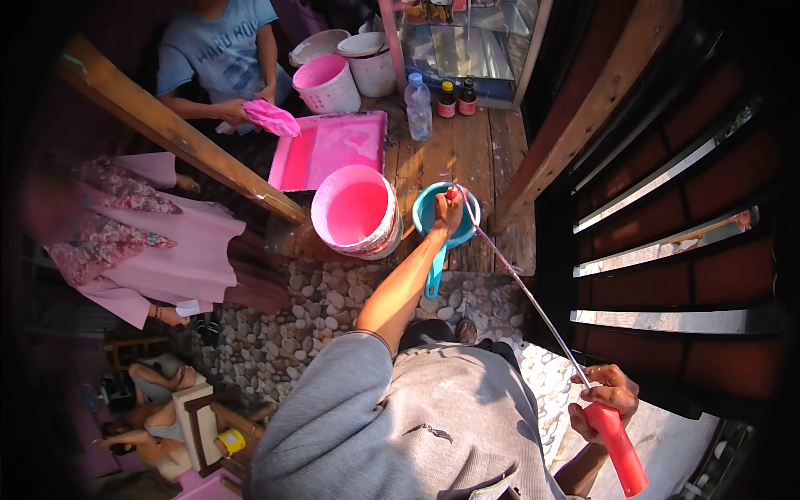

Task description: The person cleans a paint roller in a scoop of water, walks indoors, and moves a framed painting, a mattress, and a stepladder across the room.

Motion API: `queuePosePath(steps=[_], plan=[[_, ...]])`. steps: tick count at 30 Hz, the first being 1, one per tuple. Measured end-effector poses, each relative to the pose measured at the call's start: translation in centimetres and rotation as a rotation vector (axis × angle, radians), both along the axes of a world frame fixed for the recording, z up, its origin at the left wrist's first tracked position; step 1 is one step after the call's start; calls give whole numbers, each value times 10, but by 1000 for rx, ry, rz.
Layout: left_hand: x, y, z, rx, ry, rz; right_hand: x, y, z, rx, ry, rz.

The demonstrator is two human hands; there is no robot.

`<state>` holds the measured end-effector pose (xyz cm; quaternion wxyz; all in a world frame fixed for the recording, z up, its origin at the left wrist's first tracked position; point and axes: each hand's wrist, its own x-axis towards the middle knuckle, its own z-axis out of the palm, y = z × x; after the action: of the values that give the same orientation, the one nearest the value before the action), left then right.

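Observation:
My right hand (607,402) is wrapped round the red handle (618,450) of a long, bent metal rod (533,302). The rod slants up and left to a teal dipper (432,273) on the wooden table. Over the dipper's bowl, my left hand (448,213) is closed at the rod's curved far end. A small red piece shows at its fingertips, too small to name. Just left of it stands a bucket of pink paint (357,210). Behind that bucket lies a pink-stained paint tray (342,148).
A clear bottle (418,108), two small dark bottles (447,100) and white buckets (327,85) stand farther back. One person holds a pink cloth-like item (272,118); another in pink clothing (167,233) stands left. Wooden posts (575,108) flank the table (508,150).

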<state>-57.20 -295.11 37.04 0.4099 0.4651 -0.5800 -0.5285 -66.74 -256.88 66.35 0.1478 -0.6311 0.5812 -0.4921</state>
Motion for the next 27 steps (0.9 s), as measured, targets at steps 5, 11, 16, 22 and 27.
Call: queuePosePath(steps=[5,11,16,22,27], plan=[[3,-4,3,-151,-36,-6,0,-3,0,9,-7,3],[4,-5,5,-188,-41,-28,0,-5,-1,5,-18,-4],[6,-2,6,-174,-85,-45,-4,-6,2,-15,10,-3],[7,10,25,215,248,-117,-13,0,2,-77,10,-11],[13,6,45,262,-65,-137,-11,-5,4,-74,16,-8]])
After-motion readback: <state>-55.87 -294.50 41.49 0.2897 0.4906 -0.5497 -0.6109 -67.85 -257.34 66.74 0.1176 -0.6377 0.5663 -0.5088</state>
